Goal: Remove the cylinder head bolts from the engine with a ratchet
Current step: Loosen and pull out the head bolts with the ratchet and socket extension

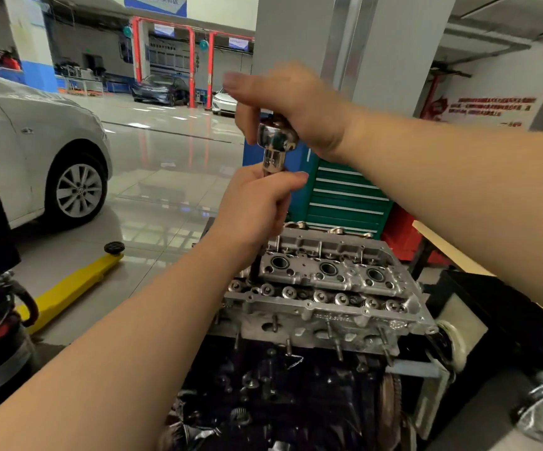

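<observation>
A chrome ratchet [276, 138] stands upright over the engine, its head at the top and a long extension running down into the left end of the aluminium cylinder head [328, 307]. My right hand [296, 105] grips the ratchet head from above and is blurred. My left hand [257, 206] is curled round the extension shaft just below the head. The lower end of the dark shaft [253, 271] meets the cylinder head near the left spark plug well; the bolt under it is hidden. The dark engine block [279, 385] sits beneath the head.
A silver car [32, 151] is parked at the left, with a yellow lift arm [71, 284] on the glossy floor. A green tool cabinet [344, 196] stands behind the engine, beside a grey pillar [377, 43]. A dark stand and bench edge lie at the right.
</observation>
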A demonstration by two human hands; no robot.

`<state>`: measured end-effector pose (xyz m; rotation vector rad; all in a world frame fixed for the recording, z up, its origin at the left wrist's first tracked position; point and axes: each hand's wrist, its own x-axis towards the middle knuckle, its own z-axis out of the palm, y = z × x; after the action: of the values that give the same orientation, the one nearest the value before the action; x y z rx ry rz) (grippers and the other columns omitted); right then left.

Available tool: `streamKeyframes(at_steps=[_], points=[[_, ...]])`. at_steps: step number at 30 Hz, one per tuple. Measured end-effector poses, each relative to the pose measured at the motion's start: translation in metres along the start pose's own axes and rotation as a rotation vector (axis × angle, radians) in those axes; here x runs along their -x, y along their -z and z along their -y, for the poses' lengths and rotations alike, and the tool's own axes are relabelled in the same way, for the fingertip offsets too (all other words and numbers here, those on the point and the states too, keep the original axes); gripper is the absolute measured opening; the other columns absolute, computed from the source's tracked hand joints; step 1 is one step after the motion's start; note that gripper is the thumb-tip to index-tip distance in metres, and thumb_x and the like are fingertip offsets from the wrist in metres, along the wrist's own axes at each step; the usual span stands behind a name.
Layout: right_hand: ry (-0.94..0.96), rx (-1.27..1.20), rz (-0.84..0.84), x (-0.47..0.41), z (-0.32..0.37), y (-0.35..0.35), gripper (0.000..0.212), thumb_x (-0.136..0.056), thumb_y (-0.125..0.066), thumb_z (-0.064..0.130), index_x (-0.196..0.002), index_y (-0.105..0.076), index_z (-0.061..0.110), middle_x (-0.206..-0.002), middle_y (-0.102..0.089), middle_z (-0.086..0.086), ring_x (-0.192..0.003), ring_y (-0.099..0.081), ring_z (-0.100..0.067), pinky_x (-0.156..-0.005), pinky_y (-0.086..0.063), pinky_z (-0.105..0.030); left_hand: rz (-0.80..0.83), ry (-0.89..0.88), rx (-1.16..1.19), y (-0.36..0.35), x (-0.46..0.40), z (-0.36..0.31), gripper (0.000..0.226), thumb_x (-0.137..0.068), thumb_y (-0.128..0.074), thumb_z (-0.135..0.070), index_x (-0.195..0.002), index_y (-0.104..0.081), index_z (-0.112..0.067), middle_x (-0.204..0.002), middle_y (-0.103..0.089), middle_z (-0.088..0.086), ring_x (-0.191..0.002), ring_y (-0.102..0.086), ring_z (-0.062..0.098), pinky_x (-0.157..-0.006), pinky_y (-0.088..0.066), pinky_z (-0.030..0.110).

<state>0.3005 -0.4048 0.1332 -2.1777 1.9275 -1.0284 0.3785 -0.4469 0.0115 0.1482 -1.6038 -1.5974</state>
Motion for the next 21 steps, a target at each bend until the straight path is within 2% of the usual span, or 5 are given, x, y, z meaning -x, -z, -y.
streamKeyframes(at_steps=[8,11,14,18,21], points=[[-0.016,-0.030,-0.243,-0.009,-0.005,-0.012,0.057,-0.105,-0.050,0.029,-0.066,-0.065,-0.010,-0.054,-0.055,-0.006,-0.056,-0.046,-0.015,-0.069,-0.045,-0.035,-0.053,0.031,-0.045,0.003,0.001,0.003,0.046,-0.093,-0.064,-0.018,-0.052,-0.044,-0.026,-0.046,-0.036,-0.005,-0.040,-0.031,0.016,-0.048,-0.029,0.027],[-0.125,0.167,-0.380,-0.012,-0.003,-0.014,0.054,-0.102,-0.049,0.042,-0.057,-0.057,0.013,-0.051,-0.051,-0.002,-0.048,-0.040,-0.011,-0.059,-0.039,-0.033,-0.141,0.005,-0.097,-0.001,0.006,-0.014,0.016,-0.090,-0.067,-0.016,-0.083,-0.053,-0.016,-0.063,-0.051,0.002,-0.056,-0.045,0.021,-0.057,-0.038,0.035],[-0.155,0.189,-0.431,-0.009,-0.004,-0.014,0.056,-0.102,-0.044,0.054,-0.061,-0.057,0.020,-0.058,-0.058,-0.002,-0.048,-0.047,-0.008,-0.058,-0.040,-0.030,-0.271,-0.219,-0.185,0.000,0.006,-0.045,0.044,-0.074,-0.066,-0.014,-0.115,-0.051,-0.017,-0.099,-0.065,0.003,-0.082,-0.064,0.020,-0.070,-0.056,0.038],[-0.132,-0.141,-0.416,0.003,-0.019,-0.002,0.040,-0.104,-0.036,0.062,-0.089,-0.061,0.034,-0.086,-0.062,0.014,-0.086,-0.062,-0.007,-0.090,-0.052,-0.039,-0.063,-0.259,-0.709,-0.008,-0.007,-0.084,0.046,-0.081,-0.068,-0.014,-0.124,-0.052,-0.020,-0.099,-0.066,-0.010,-0.078,-0.066,-0.003,-0.062,-0.056,0.019],[-0.046,-0.232,-0.378,0.013,-0.033,0.002,0.042,-0.103,-0.034,0.064,-0.100,-0.062,0.033,-0.093,-0.064,0.016,-0.095,-0.063,-0.007,-0.090,-0.048,-0.032,0.096,-0.122,-1.157,-0.014,-0.022,-0.096,0.034,-0.086,-0.073,-0.027,-0.116,-0.065,-0.016,-0.096,-0.069,-0.001,-0.082,-0.068,0.014,-0.065,-0.053,0.030]])
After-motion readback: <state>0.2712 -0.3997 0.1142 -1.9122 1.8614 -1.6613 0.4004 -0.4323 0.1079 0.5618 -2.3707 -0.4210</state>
